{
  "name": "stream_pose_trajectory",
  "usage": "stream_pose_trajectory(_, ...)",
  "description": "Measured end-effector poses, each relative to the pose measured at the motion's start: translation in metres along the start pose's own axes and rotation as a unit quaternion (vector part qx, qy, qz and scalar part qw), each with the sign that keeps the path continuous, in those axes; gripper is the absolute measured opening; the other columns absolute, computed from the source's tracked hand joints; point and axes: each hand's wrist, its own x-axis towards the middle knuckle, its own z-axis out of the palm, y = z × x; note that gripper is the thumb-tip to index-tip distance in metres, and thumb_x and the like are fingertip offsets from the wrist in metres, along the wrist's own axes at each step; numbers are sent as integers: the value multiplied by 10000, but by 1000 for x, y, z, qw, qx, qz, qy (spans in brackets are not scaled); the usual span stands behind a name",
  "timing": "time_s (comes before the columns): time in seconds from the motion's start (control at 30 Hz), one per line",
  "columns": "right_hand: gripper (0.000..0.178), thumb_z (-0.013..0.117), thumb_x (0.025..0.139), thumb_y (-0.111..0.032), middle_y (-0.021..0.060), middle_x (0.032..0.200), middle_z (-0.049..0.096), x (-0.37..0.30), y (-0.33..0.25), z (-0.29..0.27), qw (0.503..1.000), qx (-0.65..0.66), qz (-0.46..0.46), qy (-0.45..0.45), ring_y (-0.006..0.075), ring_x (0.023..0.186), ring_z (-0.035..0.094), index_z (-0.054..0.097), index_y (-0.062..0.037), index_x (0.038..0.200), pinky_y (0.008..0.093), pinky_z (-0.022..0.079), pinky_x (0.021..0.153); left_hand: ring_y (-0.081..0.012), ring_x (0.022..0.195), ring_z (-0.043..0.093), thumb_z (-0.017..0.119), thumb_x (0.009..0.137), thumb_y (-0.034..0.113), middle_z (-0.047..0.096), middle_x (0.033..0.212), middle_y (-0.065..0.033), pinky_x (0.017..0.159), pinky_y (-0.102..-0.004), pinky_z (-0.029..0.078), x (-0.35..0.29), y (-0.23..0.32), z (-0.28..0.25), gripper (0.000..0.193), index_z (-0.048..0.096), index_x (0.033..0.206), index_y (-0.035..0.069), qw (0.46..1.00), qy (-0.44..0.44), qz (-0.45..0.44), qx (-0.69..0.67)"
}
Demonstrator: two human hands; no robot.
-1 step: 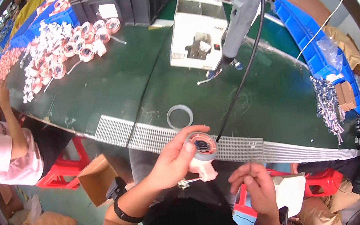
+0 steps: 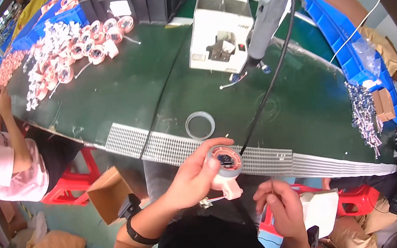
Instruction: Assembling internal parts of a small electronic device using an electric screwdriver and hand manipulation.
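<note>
The pink unit (image 2: 226, 162) is grasped in the left grip (image 2: 192, 181), at the near edge of the green surface (image 2: 116, 95). The right grip (image 2: 285, 206) is positioned apart, fingers curled; whether anything is pinched cannot be told. A grey ring (image 2: 210, 120) is laid flat beyond the unit.

Ring (image 2: 199, 114) on table (image 2: 116, 95) beyond left hand (image 2: 193, 179)

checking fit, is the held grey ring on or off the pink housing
On: the grey ring encircles the round face of the pink housing in the left hand; cannot tell if fully seated.
</note>
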Motion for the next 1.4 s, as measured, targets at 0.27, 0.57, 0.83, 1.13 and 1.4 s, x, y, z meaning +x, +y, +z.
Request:
stream_pose_trajectory(0.27, 101, 603, 927, -29, 125, 818, 629, 8, -17, 17, 952, -296, -28, -67, 305, 678, 619, 653, -32, 1014, 356, 485, 596, -178, 982, 631, 557, 1005, 207, 639, 1104, -117, 868, -324, 509, -21, -3, 16, 455, 435, 1401, 19, 992, 28, -11, 119)
stream_pose_trajectory(0.57, 64, 652, 912, -95, 130, 755, 641, -10, 3, 11, 943, -321, -9, -86, 326, 648, 637, 627, -52, 952, 394, 478, 553, -149, 1054, 597, 552, 1002, 231, 624, 1165, -118, 926, -313, 488, -40, -21, 16, 384, 464, 1292, -5, 994, 1, -55, 99)
stream_pose_trajectory(0.83, 88, 598, 958, -160, 145, 663, 620, -36, 37, 13, 915, -386, 54, -105, 358, 609, 634, 564, -80, 945, 443, 458, 504, -132, 993, 600, 457, 1053, 217, 643, 1076, -66, 894, -287, 476, -68, -73, 15, 299, 527, 1276, 31, 990, 26, -136, 18)
stream_pose_trajectory(1.13, 62, 614, 919, -122, 135, 791, 645, -52, 65, 0, 930, -346, 83, -93, 354, 700, 635, 603, -61, 911, 426, 479, 562, -143, 1031, 602, 482, 1039, 299, 615, 1135, -77, 908, -296, 490, -76, -112, 17, 402, 460, 1339, 33, 980, -44, -196, -3)
stream_pose_trajectory(1.4, 102, 645, 912, -140, 147, 780, 648, -53, 66, -3, 951, -281, 104, -72, 369, 693, 633, 643, -40, 892, 420, 492, 585, -145, 1021, 619, 849, 760, 115, 626, 1110, -62, 874, -308, 521, -76, -105, 18, 735, 443, 1370, 74, 963, -51, -263, 12)
